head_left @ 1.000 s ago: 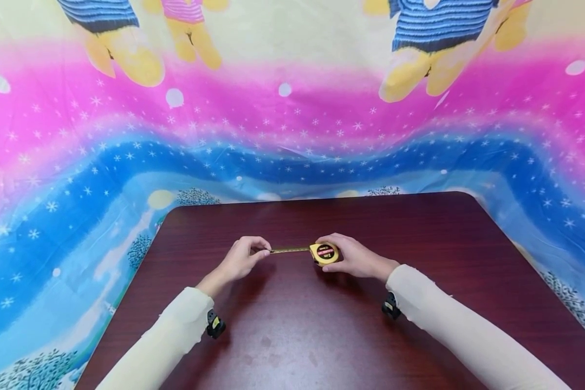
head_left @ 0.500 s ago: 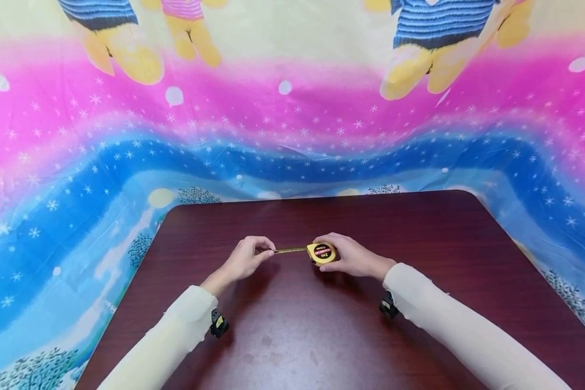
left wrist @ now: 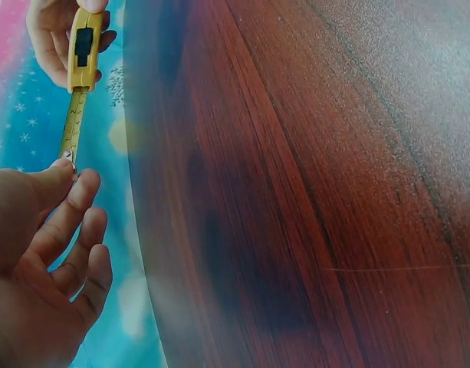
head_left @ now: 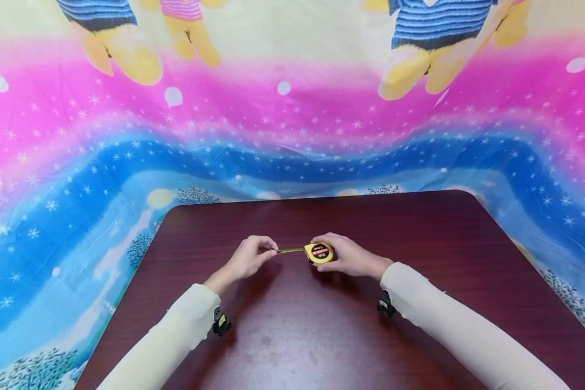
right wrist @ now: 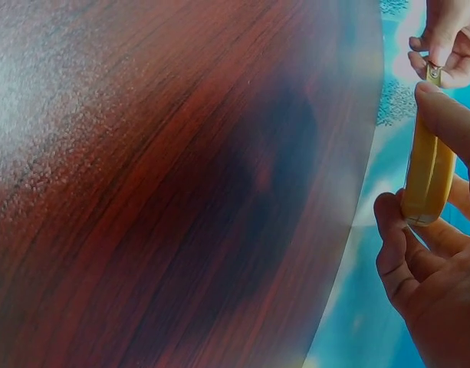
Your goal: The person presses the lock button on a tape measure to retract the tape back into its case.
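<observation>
A yellow tape measure (head_left: pixel 319 253) with a round black and red label is gripped by my right hand (head_left: pixel 347 255), thumb on one edge and fingers round the other. From its case a short length of yellow blade (head_left: pixel 291 250) runs left to my left hand (head_left: pixel 247 258), whose thumb and forefinger pinch the metal end. The left wrist view shows a black slide button (left wrist: pixel 83 46) on the case and the riveted blade tip at the thumb. Both hands are held above the table. In the right wrist view the case is seen edge-on.
A dark red-brown wooden table (head_left: pixel 292 325) with rounded far corners lies below the hands. Behind it and along its sides hangs a printed cloth (head_left: pixel 292 124) in pink, blue and cream. Small black wrist cameras (head_left: pixel 221 322) sit under the cream sleeves (head_left: pixel 175 330).
My hands have drawn closer together, the left moving slightly right and the right slightly left. The exposed blade between them has become shorter.
</observation>
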Demonstrator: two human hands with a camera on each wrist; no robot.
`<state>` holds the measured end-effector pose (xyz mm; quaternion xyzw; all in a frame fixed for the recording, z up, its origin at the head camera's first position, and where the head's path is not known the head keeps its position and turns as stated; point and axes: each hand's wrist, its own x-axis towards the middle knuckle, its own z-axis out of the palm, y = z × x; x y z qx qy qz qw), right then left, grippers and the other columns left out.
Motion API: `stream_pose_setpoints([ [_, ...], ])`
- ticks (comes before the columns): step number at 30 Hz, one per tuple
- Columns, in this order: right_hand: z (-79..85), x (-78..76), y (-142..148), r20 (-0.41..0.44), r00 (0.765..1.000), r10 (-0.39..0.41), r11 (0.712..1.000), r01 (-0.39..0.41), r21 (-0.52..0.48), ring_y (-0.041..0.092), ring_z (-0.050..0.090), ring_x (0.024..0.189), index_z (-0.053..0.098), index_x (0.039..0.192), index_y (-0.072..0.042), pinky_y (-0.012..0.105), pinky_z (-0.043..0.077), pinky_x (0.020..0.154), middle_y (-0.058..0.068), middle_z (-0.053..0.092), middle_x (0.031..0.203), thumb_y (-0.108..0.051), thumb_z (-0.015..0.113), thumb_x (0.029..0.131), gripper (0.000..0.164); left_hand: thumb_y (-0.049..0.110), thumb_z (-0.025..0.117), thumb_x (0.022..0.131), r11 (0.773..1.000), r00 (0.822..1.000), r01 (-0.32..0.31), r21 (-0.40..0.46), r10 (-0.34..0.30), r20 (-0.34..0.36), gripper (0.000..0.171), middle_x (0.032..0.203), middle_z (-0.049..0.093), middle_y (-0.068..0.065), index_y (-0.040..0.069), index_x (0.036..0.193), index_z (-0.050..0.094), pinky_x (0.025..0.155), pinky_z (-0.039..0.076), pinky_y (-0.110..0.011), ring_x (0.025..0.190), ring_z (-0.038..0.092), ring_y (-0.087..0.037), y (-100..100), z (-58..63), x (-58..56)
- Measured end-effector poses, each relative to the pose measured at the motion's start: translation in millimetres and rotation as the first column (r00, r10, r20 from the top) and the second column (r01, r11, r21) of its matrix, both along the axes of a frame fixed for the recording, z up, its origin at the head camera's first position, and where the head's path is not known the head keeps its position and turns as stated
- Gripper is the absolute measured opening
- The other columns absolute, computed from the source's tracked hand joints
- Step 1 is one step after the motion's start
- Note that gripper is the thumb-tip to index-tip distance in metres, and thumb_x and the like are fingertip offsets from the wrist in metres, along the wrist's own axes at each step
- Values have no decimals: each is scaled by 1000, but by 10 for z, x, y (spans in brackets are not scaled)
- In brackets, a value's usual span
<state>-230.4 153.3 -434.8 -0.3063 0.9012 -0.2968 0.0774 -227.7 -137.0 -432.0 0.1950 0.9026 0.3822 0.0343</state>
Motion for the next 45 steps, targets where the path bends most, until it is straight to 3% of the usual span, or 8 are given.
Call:
stream_pose_setpoints([
  [25,12,29,-74,-24,1000,17,999,-18,-30,18,58,115,55,140,-11,41,48,101,5,62,131,-24,83,86,62,11,70,95,1000,999,-29,3,29,20,5,95,77,-6,11,97,75,79,53,-28,85,67,-13,107,-57,-7],
  [45,40,57,-126,-12,999,38,999,-39,-17,18,58,116,54,141,-9,42,48,102,6,61,132,-25,82,87,63,10,71,94,1000,999,-28,-4,29,27,5,93,77,-1,12,96,76,81,55,-32,86,68,-11,176,-16,21],
])
